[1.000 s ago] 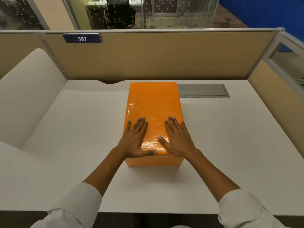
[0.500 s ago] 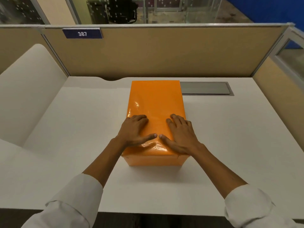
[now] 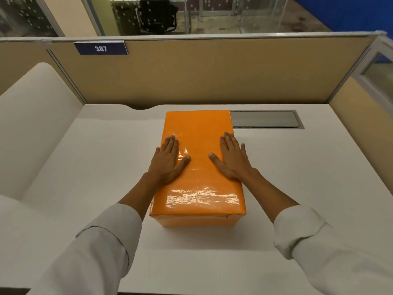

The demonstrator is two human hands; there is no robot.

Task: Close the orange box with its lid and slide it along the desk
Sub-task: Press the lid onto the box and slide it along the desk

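The orange box [image 3: 194, 220] stands lengthwise in the middle of the white desk [image 3: 308, 188], with its glossy orange lid [image 3: 198, 188] seated flat on top. My left hand [image 3: 168, 161] lies palm down on the lid's left edge, fingers extended. My right hand [image 3: 230, 159] lies palm down on the lid's right edge, its little finger hanging past the side. Both hands rest about halfway along the lid and grip nothing.
A grey cable hatch [image 3: 264, 119] is set into the desk just right of the box's far end. A tan partition [image 3: 212, 71] with a blue "387" label [image 3: 101, 48] closes the back. A white curved panel [image 3: 32, 120] bounds the left, a glass-topped partition [image 3: 361, 99] the right.
Both hands have slid from the near end of the lid toward its middle and spread apart to the side edges. My left fingers, briefly curled, are flat again. The box stays put.
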